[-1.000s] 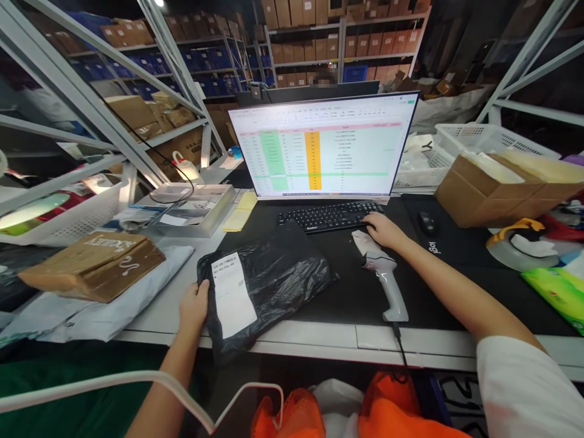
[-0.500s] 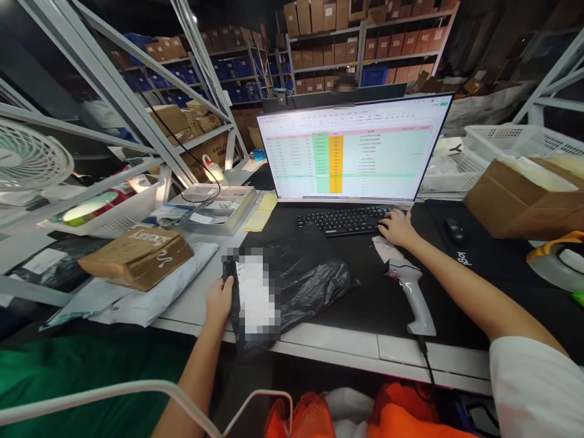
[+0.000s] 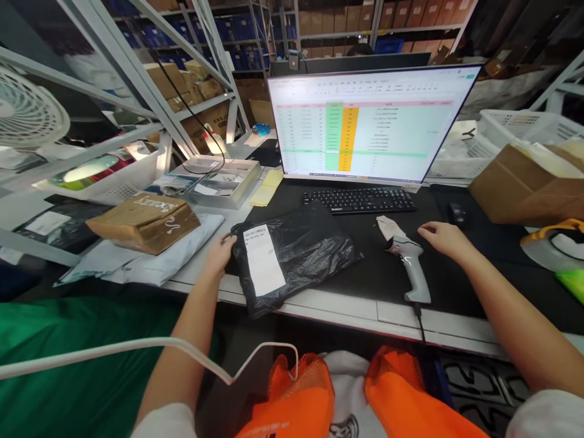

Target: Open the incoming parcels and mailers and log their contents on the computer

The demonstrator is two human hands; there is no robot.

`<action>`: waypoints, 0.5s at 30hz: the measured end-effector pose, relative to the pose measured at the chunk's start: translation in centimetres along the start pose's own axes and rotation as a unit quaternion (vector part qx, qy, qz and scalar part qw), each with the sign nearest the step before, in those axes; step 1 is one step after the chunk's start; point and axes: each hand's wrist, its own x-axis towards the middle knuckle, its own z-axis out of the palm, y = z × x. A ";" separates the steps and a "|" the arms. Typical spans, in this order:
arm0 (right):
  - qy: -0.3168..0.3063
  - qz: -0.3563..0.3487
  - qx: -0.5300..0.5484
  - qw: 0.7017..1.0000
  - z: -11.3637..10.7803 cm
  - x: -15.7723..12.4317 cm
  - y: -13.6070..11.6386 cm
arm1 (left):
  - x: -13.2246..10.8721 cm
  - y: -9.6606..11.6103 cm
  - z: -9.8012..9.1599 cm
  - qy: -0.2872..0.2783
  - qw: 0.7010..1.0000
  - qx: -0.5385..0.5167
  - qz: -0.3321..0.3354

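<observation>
A black plastic mailing bag [image 3: 314, 255] with a white label [image 3: 263, 260] lies on the desk, its near edge over the desk's front. My left hand [image 3: 219, 254] is closed on the bag's upper left corner, thumb on top. Over the black mat, my right hand [image 3: 444, 238] hovers or rests with nothing in it, its fingers stretched loosely leftward. Just left of those fingers lies a white handheld barcode scanner [image 3: 413, 267], its head beside a crumpled pale scrap [image 3: 390, 227]. Behind them is a black keyboard [image 3: 360, 199], which neither hand touches.
A monitor [image 3: 374, 128] showing a spreadsheet stands at the back. Left are a brown carton [image 3: 143, 222] on white mailers and a grey tray [image 3: 241, 191]. To the right are a mouse [image 3: 456, 213], an open cardboard box [image 3: 515, 194] and a tape roll [image 3: 554, 246].
My right hand has left the keyboard and come back and right, beside the scanner. My left hand still grips the bag, which now lies flatter. The head view has tilted down.
</observation>
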 end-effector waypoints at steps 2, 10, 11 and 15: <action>-0.027 0.031 0.002 0.999 -0.2 -1.4 1.7 | 2.2 1.4 -0.5 -0.031 1.000 0.002 0.000; 0.029 0.100 0.066 0.992 -0.4 -7.8 7.5 | 6.7 7.3 0.1 -0.211 0.964 0.153 0.047; 0.044 0.130 0.066 0.988 -0.7 -8.5 8.3 | 6.7 8.3 0.2 -0.219 0.958 0.170 0.068; 0.093 0.216 0.065 0.970 -2.6 -11.0 11.6 | 5.9 13.2 -0.7 -0.160 0.950 0.217 0.155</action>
